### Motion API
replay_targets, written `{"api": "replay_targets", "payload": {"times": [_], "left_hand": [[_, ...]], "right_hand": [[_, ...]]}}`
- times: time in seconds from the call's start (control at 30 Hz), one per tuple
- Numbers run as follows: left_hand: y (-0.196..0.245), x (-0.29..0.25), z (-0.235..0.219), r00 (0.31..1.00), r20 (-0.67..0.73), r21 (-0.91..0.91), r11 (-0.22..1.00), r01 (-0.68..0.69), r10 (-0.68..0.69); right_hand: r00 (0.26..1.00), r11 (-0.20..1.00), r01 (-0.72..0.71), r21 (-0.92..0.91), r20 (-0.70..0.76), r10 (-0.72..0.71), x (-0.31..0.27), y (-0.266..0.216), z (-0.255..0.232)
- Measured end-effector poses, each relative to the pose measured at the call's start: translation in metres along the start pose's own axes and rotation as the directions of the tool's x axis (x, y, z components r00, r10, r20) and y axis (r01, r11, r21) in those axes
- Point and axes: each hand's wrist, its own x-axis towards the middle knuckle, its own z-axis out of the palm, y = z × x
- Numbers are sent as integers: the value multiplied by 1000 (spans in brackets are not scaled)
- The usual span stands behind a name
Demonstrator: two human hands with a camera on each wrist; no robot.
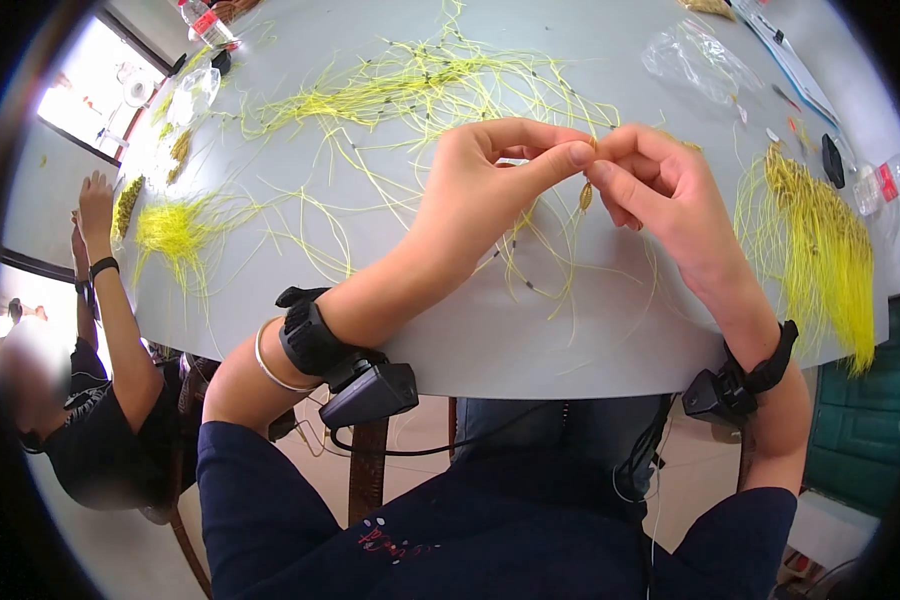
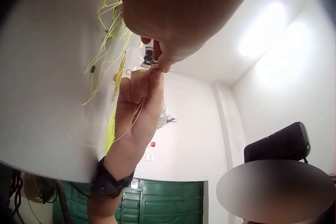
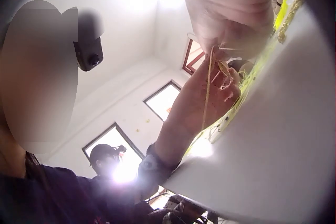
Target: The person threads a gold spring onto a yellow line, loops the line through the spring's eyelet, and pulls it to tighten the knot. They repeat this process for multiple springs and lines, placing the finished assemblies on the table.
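In the head view my left hand point(image 1: 485, 180) and right hand point(image 1: 665, 185) meet fingertip to fingertip above the table. Both pinch thin yellow line point(image 1: 594, 122) between thumb and index finger. A small gold coiled-wire spring point(image 1: 585, 195) hangs just below the pinch. In the left wrist view the same spring point(image 2: 139, 72) shows a small ring at its end, beside the curled fingers of the right hand point(image 2: 137, 98). From the right wrist, a strand of line point(image 3: 208, 85) runs down past the left hand point(image 3: 191, 98). The fingertips hide the exact joining point.
Tangled yellow lines point(image 1: 410, 90) with dark beads spread over the grey table point(image 1: 450, 350). A bundle of gold springs with yellow lines point(image 1: 820, 240) lies right; another yellow heap point(image 1: 175, 232) lies left. Bottles point(image 1: 885, 185) and plastic bags point(image 1: 700, 60) stand around. Another person point(image 1: 100, 380) sits left.
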Motion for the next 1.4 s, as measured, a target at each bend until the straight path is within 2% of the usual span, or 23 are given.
{"api": "replay_targets", "payload": {"times": [0.2, 0.3, 0.37, 0.4, 0.47, 0.5, 0.57, 0.6, 0.67, 0.7, 0.77, 0.8, 0.87, 0.9, 1.03, 1.1, 1.17, 1.2, 1.3, 1.37, 1.4], "left_hand": [[-2, 1, 0, 1000, -6, 34, 999, -5, 5], [2, -1, 1, 999, 27, 34, 999, 20, -21], [1, 0, 2, 984, 124, 20, 991, -134, 131], [0, 1, 1, 984, 124, 19, 991, -134, 131], [-2, 4, -1, 956, 242, -346, 936, -73, 164], [-1, 5, -2, 956, 242, -345, 936, -73, 164], [-1, 6, -2, 946, 266, -574, 819, 0, 187], [1, 5, -1, 946, 265, -575, 818, -1, 187], [7, 4, 0, 976, 166, -608, 794, -13, 143], [5, 4, 0, 976, 165, -608, 793, -13, 143], [1, 5, -1, 980, 138, -439, 896, -67, 141], [1, 5, -1, 981, 136, -440, 896, -67, 141], [3, 4, 0, 994, 45, -287, 955, -79, 96], [2, 4, -1, 994, 46, -287, 955, -78, 95], [-2, 4, -3, 991, 111, -333, 942, -29, 70], [-3, 3, -3, 987, 146, -340, 940, -20, 74], [-3, 2, 1, 970, 236, -364, 931, 29, 62], [-1, 1, 2, 970, 237, -364, 931, 29, 63], [7, -4, 6, 945, 296, -287, 956, -51, 139], [7, -5, 8, 941, 252, -368, 922, -123, 226], [7, -5, 8, 942, 250, -367, 922, -123, 225]], "right_hand": [[991, 997, 73, 0, -113, -72, 0, 2, -3], [993, 999, 38, -3, -116, -38, 0, 0, -3], [994, 999, 41, 14, -103, -40, 1, 3, -2], [995, 999, 44, 31, -91, -41, 1, 4, -1], [992, 997, 70, 31, -110, -67, 0, 2, 0], [987, 995, 96, 29, -129, -92, -1, 1, 1], [982, 991, 131, -13, -136, -132, -1, -1, 1], [975, 985, 165, -58, -142, -172, -1, -1, 1], [973, 978, 181, -105, -125, -193, -4, -4, 3], [971, 968, 197, -153, -108, -215, -4, -5, 4], [962, 958, 238, -161, -98, -255, -5, -3, 6], [951, 945, 279, -171, -90, -297, -5, -3, 6], [948, 938, 269, -219, -110, -297, -5, -2, 4], [945, 929, 257, -266, -133, -299, -5, -1, 3], [927, 938, 242, -249, -224, -299, -5, -6, 1], [865, 917, 290, -274, -334, -374, -4, -6, -1], [864, 920, 280, -275, -344, -366, -6, -8, -3], [864, 922, 270, -277, -354, -359, -6, -9, -3], [870, 930, 294, -219, -341, -356, -5, -7, -3], [872, 931, 308, -196, -333, -359, -5, -7, -3], [875, 931, 322, -172, -322, -362, -6, -7, -3]]}}
